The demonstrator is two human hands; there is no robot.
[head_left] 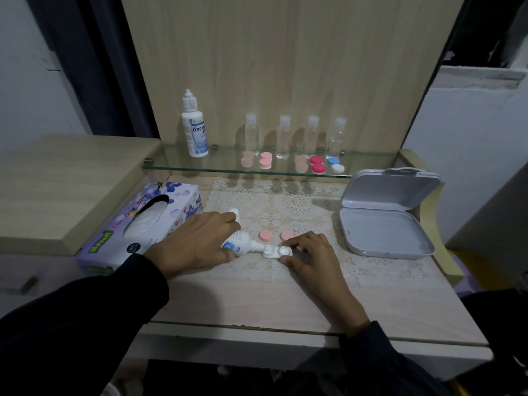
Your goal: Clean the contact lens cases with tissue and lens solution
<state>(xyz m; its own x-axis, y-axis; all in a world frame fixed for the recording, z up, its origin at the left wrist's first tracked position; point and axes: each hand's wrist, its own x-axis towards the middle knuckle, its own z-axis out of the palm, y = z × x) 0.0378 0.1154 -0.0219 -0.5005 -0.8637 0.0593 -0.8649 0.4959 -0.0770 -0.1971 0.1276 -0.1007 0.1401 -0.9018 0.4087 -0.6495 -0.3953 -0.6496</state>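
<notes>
My left hand grips a small white lens solution bottle, tipped on its side with the nozzle over the left well of a white contact lens case. My right hand steadies that case by its right well on the lace mat. Two pink caps lie just behind the case. A purple tissue box sits to the left.
A glass shelf at the back carries a large solution bottle, several clear small bottles and several coloured lens cases. An open grey plastic box lies at the right. A wooden panel stands behind.
</notes>
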